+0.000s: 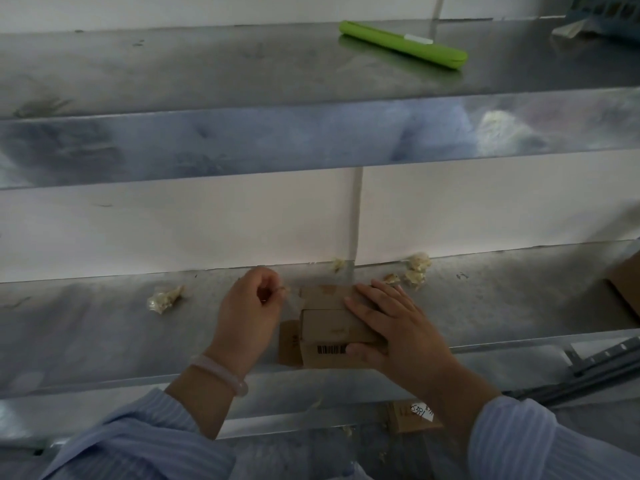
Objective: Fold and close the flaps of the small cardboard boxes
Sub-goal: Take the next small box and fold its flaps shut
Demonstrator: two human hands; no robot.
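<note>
A small brown cardboard box (329, 327) with a barcode on its near side sits at the front edge of the steel bench (104, 327). My right hand (391, 323) lies flat on top of it, thumb against the near face, pressing the top flaps down. One side flap (289, 342) sticks out to the left. My left hand (251, 303) hovers just left of the box, fingers curled and pinching a thin scrap of clear tape near the box's far left corner.
Crumpled tape wads lie on the bench at the left (164, 299) and behind the box (415, 270). A larger cardboard box (627, 289) sits at the right edge. A green case (403, 45) rests on the upper steel shelf (242, 133). Another labelled box (412, 415) lies below.
</note>
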